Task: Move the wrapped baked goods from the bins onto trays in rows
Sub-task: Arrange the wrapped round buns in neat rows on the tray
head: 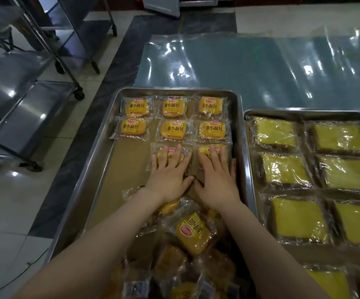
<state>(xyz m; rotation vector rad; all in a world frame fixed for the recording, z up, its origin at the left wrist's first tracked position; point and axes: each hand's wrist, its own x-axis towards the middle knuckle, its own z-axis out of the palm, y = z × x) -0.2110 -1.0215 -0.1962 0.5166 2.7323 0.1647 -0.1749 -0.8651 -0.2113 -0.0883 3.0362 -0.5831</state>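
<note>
A steel tray lined with brown paper holds two full rows of small wrapped yellow buns at its far end. In a third row, my left hand presses flat on the middle bun and my right hand presses flat on the bun at the right. The fingers of both hands are straight and spread. A loose heap of wrapped buns lies at the tray's near end, under my forearms.
To the right, a second steel tray holds rows of larger wrapped yellow cake slices. Clear plastic sheeting covers the table behind. Steel wheeled racks stand on the tiled floor at the left.
</note>
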